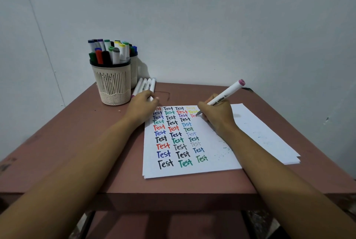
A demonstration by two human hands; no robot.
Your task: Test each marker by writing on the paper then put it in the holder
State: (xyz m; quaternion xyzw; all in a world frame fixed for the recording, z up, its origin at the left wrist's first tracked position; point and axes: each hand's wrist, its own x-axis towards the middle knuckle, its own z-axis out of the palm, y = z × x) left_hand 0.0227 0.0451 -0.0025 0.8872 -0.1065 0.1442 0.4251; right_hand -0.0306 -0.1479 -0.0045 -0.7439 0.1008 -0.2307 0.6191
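Two holders [113,84], four loose markers [144,85], one held marker [225,95], two hands [141,107].

Dim, soft light; wide-angle edge distortion

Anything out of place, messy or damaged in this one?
Two small things: the paper stack is fanned, lower sheets sticking out to the right, and ink specks dot the top sheet near its right edge. The holder stands upright; nothing spilled.
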